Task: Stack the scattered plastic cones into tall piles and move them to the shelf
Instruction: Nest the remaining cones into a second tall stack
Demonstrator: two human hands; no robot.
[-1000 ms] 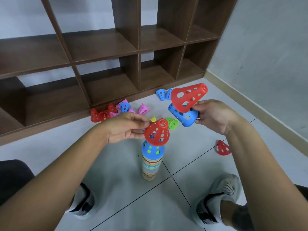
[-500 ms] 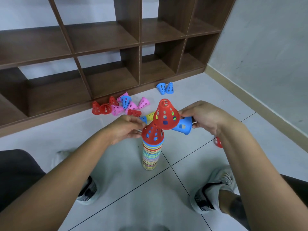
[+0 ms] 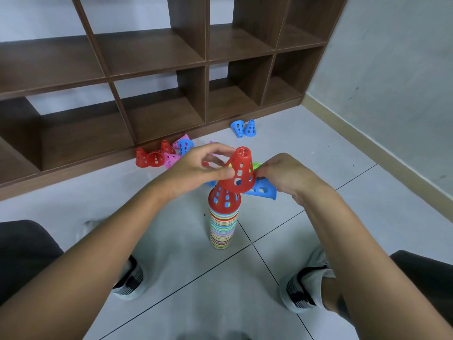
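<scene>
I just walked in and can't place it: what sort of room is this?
Probably a plain indoor room, perhaps a storeroom or playroom. It has a grey tiled floor, a brown wooden cubby shelf against a bare wall, and small plastic cones scattered on the floor.

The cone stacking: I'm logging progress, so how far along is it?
Done: one tall multicoloured pile of plastic cones stands on the floor. In hand: a red perforated cone going onto it, with a blue perforated cone waiting. Left: scattered cones by the empty brown wooden shelf.
</scene>
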